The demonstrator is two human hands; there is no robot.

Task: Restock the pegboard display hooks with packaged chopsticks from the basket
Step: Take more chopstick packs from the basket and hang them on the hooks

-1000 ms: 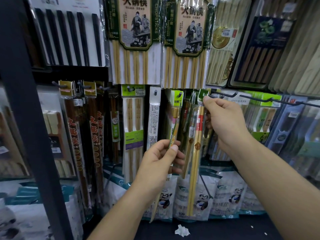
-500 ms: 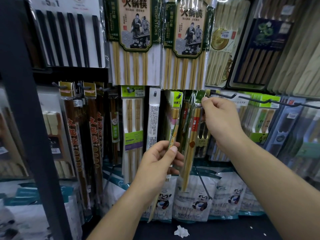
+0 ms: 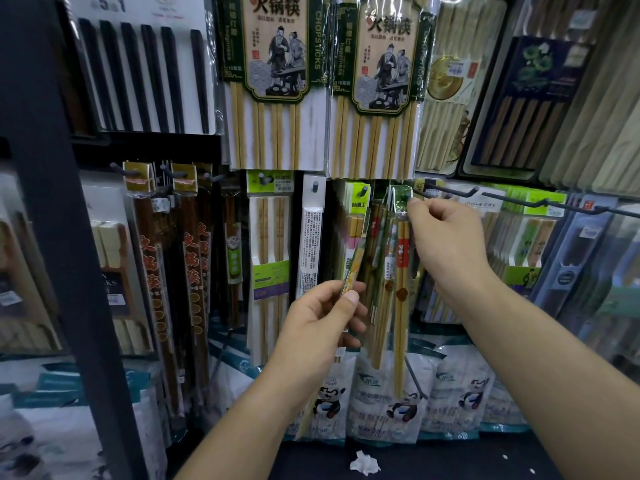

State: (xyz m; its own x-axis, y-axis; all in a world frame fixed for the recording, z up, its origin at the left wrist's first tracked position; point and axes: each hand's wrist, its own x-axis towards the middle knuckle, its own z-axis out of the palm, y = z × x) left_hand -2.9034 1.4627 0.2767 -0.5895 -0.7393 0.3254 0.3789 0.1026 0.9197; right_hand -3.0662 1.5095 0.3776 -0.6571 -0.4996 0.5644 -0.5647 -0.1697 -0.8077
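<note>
Head view: the right hand (image 3: 446, 244) is at about 2 o'clock from the frame's centre. Its thumb and forefinger pinch the green header card (image 3: 401, 202) of a chopstick pack (image 3: 401, 289), which hangs straight down toward 6 o'clock among the packs already on display. A black wire hook (image 3: 450, 192) runs from the card toward 3 o'clock and ends in an upturned tip. The card sits at the hook's inner end. Whether its hole is threaded on the wire I cannot tell, since the fingers cover that spot.

The left hand (image 3: 322, 317), at about 6 o'clock from centre, grasps a second pack (image 3: 353, 268) between the thumb and curled fingers. It holds this slim pack low on its length, and the yellow-patterned top leans toward 1 o'clock. The basket is not in view.

Both packs look light, with 2 stiff sticks inside thin glossy film that is probably slippery. The card header seems the firmest place to hold, just beside the hole, so the hole stays open for the wire. Held there, a long pack will likely swing, so a steadying touch lower down may help. A crumpled paper scrap (image 3: 363, 463) lies on the dark shelf at 6 o'clock.
</note>
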